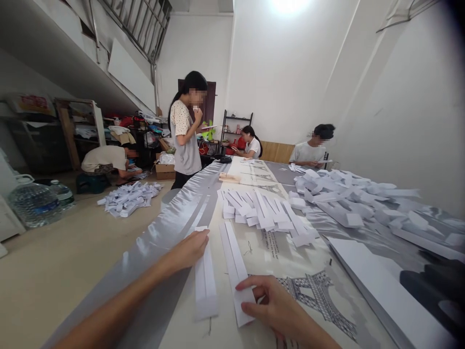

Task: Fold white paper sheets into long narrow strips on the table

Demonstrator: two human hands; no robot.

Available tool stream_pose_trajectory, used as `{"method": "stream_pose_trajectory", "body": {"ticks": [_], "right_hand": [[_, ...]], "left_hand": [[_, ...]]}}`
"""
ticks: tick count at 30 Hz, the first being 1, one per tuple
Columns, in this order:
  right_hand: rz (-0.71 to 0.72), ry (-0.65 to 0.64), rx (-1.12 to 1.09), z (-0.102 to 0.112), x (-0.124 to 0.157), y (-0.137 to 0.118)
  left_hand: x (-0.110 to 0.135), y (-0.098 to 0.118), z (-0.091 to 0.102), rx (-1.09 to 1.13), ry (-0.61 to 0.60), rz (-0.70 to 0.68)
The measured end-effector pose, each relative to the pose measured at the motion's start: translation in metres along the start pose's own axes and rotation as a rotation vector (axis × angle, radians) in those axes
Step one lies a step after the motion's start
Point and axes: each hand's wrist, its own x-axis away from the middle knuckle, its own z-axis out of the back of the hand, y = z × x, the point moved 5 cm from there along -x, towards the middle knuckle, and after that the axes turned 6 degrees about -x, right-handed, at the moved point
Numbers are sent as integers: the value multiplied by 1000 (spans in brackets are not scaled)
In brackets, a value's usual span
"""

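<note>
Two long white folded paper strips lie side by side on the table in front of me. My left hand (189, 249) lies flat with fingers stretched out on the far end of the left strip (205, 281). My right hand (276, 305) has its fingers curled at the near end of the right strip (234, 266), thumb and fingertips pinching its edge. A row of several folded white strips (261, 211) lies farther up the table.
A big heap of white strips (348, 194) covers the table's right side. A white sheet stack (385, 286) lies at near right. One person stands at the table's far left (185, 131); two sit at the far end. Another crouches by a floor pile (127, 196). Water jugs (34, 203) stand left.
</note>
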Motion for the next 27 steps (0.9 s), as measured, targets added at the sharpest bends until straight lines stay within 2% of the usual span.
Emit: {"method": "stream_pose_trajectory", "body": {"ticks": [4,8,12,17,22,25,27], "right_hand": [[3,-6,8,1,2,-3],[2,-71,-3,-5,5,-9],[-24,-105,-37,-11,6,-5],[-3,-145,-89,-16,3,0],[56,-198,-96,-17,2,-4],[159,-282,-11,-13,9,-14],[305,-306,195,-8,15,-22]], "left_hand": [[-6,-1,-26,50,93,19],[-6,10,-40,-2,183,-123],[-3,12,-39,-43,177,-175],[0,16,-34,48,170,-131],[-1,24,-38,2,169,-112],[-1,25,-39,-41,152,-141],[-1,25,-38,-57,151,-150]]}}
